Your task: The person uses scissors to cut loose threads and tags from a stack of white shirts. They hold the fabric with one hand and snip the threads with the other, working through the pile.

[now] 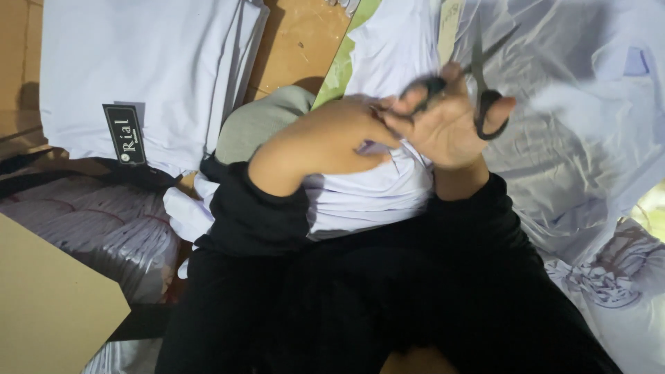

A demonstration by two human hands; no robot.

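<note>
**Step in hand, as judged:** trimming at a white folded shirt (367, 194) with scissors (485, 104).

**Right hand (450, 128)**
- Grasping the scissors, palm up, a finger through one black loop.
- Blades pointing away from the body, above the fingers and slightly apart.
- Blurred by motion, so exact grip on the second loop not readable.

**Left hand (325, 142)**
- Curled, knuckles up, fingertips meeting the right hand's fingertips just over the shirt.
- Seemingly pinching something small there, perhaps a thread or a fold. Cannot tell which.

**Shirt**
- Lying on the lap, directly under both hands, against the black sleeves.

**Surroundings**
- Beyond and right of the right hand: crumpled clear plastic bag (575, 138).
- Left of the left hand, well apart: stack of white garments (138, 69) bearing a black tag (125, 134).
- Nearer the body, left of the left sleeve: cardboard sheet (41, 305).

**Next move, requirements (judgement only)**
- Turn the blades down toward the pinched spot.
- Keep the pinched piece taut and lifted off the cloth.
- Hold left fingertips out of the blade path.
- Close only on the loose piece, not on the shirt beneath.
</note>
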